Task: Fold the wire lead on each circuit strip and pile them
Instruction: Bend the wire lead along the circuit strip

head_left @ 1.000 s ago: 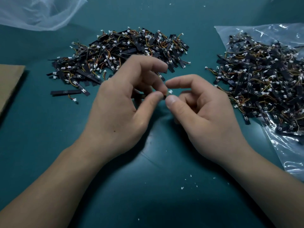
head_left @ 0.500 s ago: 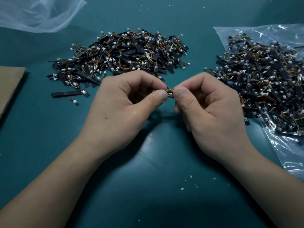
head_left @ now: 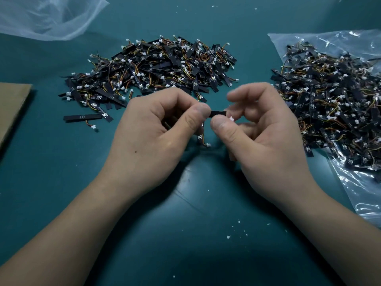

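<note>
One black circuit strip [head_left: 218, 113] is held level above the teal table [head_left: 61, 193] at mid-view: the left hand [head_left: 156, 137] pinches one end between thumb and curled fingers, and the right hand [head_left: 266, 139] pinches the other by its white connector [head_left: 231, 118]. Half a second ago tight fists nearly hid it; now they have parted and the right forefinger is lifted, blurred. Behind lie two uncountable heaps, the middle heap [head_left: 156, 69] on bare table and the right heap [head_left: 334, 100] on a clear plastic bag [head_left: 360, 195], with a second bag [head_left: 51, 17] and one cardboard sheet [head_left: 12, 104] at left.
</note>
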Tool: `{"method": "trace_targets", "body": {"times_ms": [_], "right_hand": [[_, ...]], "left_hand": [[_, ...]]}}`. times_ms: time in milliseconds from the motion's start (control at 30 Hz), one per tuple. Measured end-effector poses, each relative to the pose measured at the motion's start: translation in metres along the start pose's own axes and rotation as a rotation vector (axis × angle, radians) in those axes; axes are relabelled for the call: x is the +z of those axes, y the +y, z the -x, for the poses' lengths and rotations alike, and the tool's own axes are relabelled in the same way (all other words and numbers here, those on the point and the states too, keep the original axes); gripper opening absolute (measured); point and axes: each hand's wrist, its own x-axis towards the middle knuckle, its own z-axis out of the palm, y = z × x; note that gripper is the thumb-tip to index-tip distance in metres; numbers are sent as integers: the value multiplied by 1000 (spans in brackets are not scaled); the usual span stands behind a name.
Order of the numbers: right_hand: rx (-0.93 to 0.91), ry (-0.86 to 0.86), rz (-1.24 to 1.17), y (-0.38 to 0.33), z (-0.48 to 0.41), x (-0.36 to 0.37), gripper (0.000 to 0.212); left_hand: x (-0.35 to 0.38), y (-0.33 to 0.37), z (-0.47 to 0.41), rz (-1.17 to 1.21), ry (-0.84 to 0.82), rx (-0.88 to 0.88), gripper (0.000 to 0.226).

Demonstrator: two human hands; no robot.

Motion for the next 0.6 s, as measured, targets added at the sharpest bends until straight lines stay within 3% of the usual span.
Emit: {"method": "trace_targets", "body": {"times_ms": [233,600], "right_hand": [[-89,-154,255,1,3,-1,35],[-66,-168,31,0,3,-5,35]], "left_hand": [[-4,2,1,55,-132,-14,27],[-6,4,0,115,-205,22,17]]}}
